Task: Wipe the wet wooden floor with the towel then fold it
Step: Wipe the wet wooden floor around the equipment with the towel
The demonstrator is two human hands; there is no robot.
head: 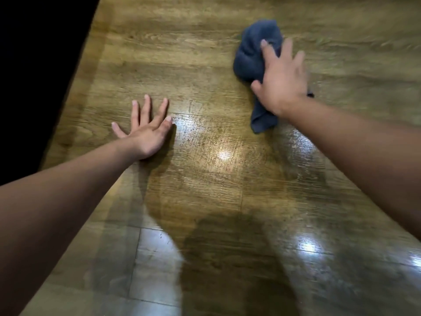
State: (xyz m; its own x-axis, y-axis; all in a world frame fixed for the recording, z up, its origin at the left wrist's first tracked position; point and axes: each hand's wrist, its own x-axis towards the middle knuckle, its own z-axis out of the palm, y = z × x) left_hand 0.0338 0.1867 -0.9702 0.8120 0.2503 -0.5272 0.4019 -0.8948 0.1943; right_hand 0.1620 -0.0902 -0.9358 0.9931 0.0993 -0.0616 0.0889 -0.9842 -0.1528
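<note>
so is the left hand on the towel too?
No, the left hand lies flat on the bare wooden floor, apart from the blue towel under the right hand.

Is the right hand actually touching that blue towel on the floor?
Touching. The head view shows the right hand lying on top of the bunched blue towel, fingers spread straight across the cloth with no gap, pressing it to the wooden floor.

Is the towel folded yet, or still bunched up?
Bunched up. The dark blue towel lies in a crumpled wad on the wooden floor under the right hand, with no flat folded edges.
</note>
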